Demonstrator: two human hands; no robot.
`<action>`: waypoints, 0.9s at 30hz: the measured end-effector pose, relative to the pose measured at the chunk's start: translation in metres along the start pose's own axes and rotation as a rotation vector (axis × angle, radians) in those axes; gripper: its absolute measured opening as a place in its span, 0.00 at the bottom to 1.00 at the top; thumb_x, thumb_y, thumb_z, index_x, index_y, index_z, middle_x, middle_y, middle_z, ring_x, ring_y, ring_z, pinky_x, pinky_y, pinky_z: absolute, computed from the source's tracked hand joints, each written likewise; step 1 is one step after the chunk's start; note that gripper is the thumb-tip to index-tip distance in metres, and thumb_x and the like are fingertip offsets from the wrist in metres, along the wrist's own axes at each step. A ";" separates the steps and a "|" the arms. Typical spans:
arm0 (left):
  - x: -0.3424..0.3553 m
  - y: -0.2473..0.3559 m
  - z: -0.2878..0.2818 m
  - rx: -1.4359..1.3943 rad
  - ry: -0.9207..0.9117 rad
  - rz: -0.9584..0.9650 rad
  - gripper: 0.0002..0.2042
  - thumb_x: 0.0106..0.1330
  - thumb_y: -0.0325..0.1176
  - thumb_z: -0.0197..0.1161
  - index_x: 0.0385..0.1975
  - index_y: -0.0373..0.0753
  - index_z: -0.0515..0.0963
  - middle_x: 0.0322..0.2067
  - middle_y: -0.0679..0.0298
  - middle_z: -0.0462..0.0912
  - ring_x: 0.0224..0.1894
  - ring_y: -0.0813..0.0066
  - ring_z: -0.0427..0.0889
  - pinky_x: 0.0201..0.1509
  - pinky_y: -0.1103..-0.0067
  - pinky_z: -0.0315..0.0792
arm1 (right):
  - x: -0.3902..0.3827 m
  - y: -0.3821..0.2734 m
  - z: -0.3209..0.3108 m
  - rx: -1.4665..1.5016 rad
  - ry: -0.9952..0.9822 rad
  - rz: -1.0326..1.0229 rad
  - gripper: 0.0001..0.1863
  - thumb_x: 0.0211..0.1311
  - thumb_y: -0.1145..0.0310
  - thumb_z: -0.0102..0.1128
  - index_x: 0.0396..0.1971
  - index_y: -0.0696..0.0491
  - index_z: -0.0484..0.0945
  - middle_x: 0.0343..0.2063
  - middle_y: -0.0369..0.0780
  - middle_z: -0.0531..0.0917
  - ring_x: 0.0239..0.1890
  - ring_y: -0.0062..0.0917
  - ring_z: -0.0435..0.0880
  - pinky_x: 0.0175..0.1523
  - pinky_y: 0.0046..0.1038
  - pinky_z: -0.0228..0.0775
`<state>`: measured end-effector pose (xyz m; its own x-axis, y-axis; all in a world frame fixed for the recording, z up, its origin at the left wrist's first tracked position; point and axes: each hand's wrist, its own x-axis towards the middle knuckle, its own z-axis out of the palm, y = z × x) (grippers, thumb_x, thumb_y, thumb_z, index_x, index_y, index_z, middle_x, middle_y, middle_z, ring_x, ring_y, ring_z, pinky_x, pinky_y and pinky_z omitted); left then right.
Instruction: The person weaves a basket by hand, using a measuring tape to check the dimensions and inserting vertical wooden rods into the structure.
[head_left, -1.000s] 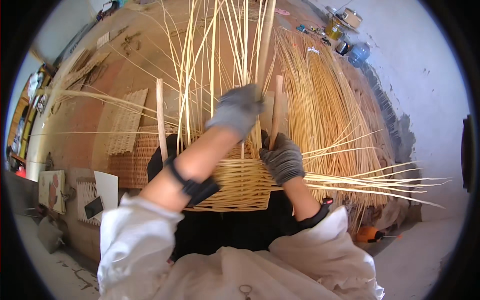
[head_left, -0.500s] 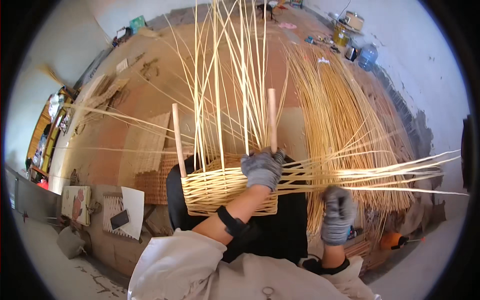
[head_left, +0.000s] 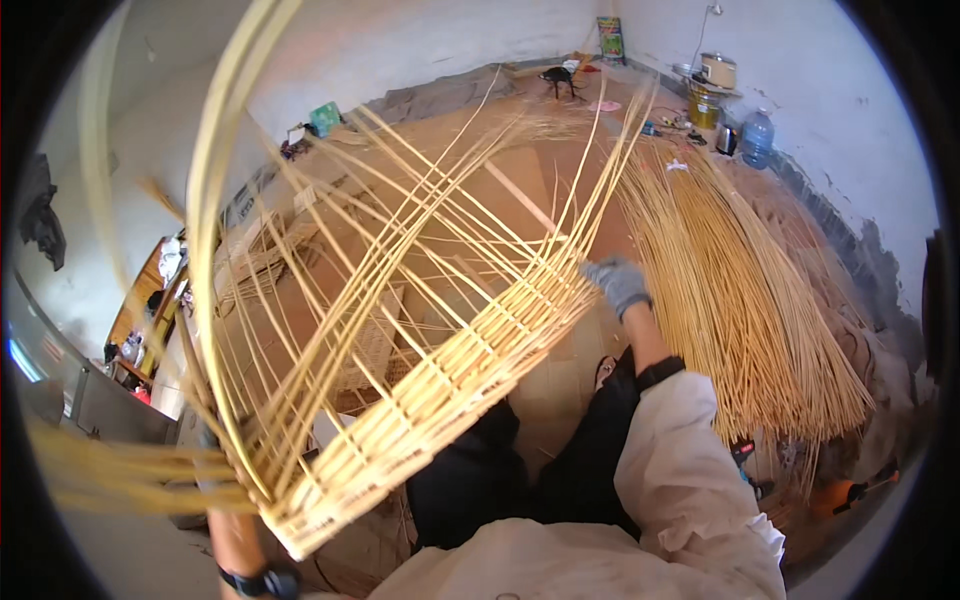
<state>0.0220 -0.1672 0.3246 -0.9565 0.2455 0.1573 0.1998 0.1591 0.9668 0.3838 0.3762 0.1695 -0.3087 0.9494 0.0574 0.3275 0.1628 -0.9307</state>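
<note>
At seven o'clock the left hand (head_left: 215,455) is mostly hidden behind the half-woven pale wicker basket (head_left: 420,390), so whether its fingers grip cannot be told; only the forearm and a black wristband (head_left: 250,580) show. The basket lies tilted across the middle, long upright stakes fanning toward eleven o'clock. At two o'clock the right hand (head_left: 617,283), in a grey glove, closes its fingers on the basket's far rim. Beyond it, a large fan of loose straw-coloured willow rods (head_left: 740,290) covers the floor.

Your basket frame (head_left: 420,390) is pale yellow straw, your right hand (head_left: 617,284) wears a grey glove, sleeves (head_left: 690,470) are white, trousers (head_left: 560,470) black, and that water jug (head_left: 757,139) looks blue.
</note>
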 end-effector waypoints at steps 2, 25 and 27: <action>-0.025 -0.030 -0.015 -0.120 0.038 -0.058 0.10 0.70 0.35 0.43 0.38 0.43 0.74 0.29 0.63 0.77 0.31 0.73 0.77 0.36 0.81 0.72 | 0.012 -0.048 -0.015 -0.274 0.155 -0.052 0.39 0.40 0.44 0.70 0.47 0.58 0.74 0.43 0.47 0.79 0.44 0.37 0.78 0.50 0.30 0.69; -0.009 -0.118 0.434 -1.040 -0.914 -0.291 0.09 0.69 0.36 0.49 0.29 0.42 0.71 0.22 0.69 0.71 0.23 0.83 0.71 0.24 0.89 0.71 | -0.076 0.100 -0.281 0.556 0.436 -0.361 0.13 0.53 0.68 0.60 0.37 0.59 0.80 0.32 0.37 0.82 0.33 0.21 0.79 0.42 0.23 0.70; -0.003 -0.140 0.465 -1.019 -1.101 -0.407 0.07 0.66 0.38 0.54 0.32 0.42 0.72 0.23 0.68 0.74 0.22 0.81 0.73 0.20 0.85 0.69 | -0.089 0.141 -0.270 0.504 0.587 -0.205 0.13 0.56 0.69 0.57 0.38 0.60 0.79 0.34 0.38 0.82 0.38 0.25 0.79 0.46 0.25 0.68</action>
<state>0.0959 0.2541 0.0953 -0.1946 0.9775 0.0812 -0.6861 -0.1948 0.7010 0.6983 0.3875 0.1309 0.2475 0.9227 0.2955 -0.1714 0.3419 -0.9240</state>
